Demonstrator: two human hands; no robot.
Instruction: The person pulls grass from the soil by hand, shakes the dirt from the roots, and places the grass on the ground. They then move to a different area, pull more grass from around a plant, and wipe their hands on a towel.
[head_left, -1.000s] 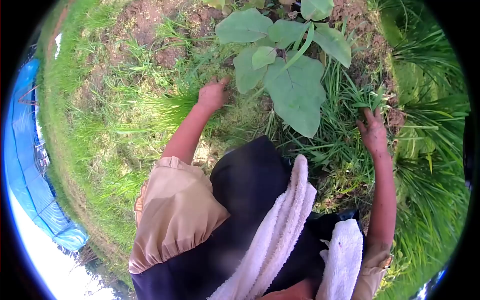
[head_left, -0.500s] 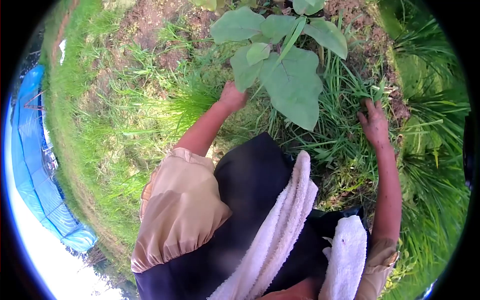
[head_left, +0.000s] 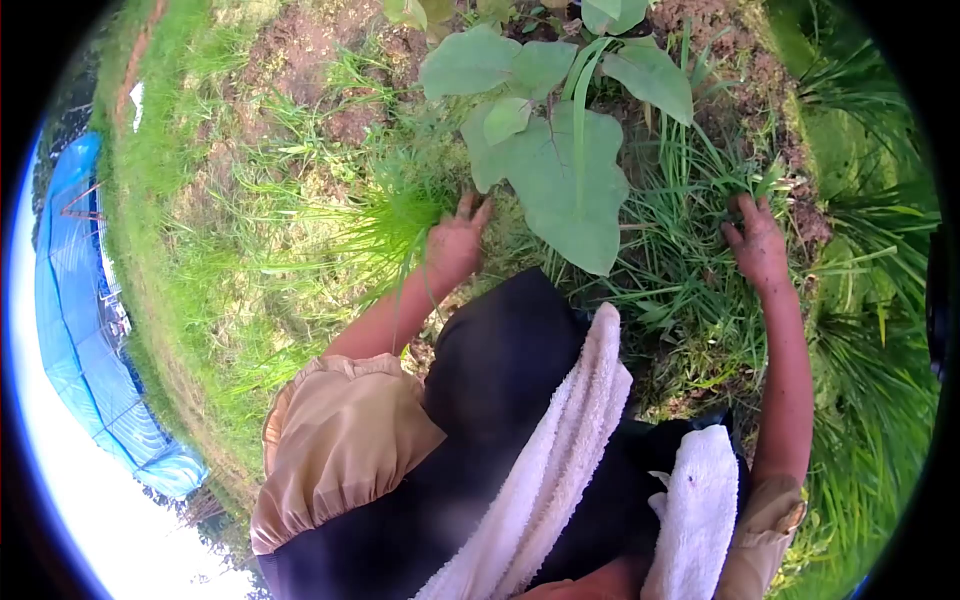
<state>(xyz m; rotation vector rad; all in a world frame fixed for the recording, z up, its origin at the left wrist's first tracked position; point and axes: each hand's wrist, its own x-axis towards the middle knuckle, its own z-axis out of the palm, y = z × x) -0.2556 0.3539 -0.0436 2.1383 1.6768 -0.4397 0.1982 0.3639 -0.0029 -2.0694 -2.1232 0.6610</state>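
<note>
A broad-leaved green plant (head_left: 575, 185), much like an eggplant, stands at the top centre between my hands. Left of its large lower leaf, my left hand (head_left: 457, 242) is open with fingers stretched forward over the ground. A bright tuft of thin grass (head_left: 385, 228) lies right beside that hand. On the other side, my right hand (head_left: 760, 243) rests at the edge of the dark green grass (head_left: 680, 240), fingers and thumb apart. Its fingertips are partly hidden among grass blades, and nothing held shows there.
Bare brown soil (head_left: 310, 60) shows at the upper left. Tall grass clumps (head_left: 870, 240) line the right side beside a greenish strip. A blue-covered structure (head_left: 90, 330) stands at the far left. A white towel (head_left: 540, 470) hangs from my neck over dark clothing.
My left hand has drawn back from the leaf, down and slightly left, and its closed fingers have opened out. The big leaf has shifted a little. My right hand stays nearly in place.
</note>
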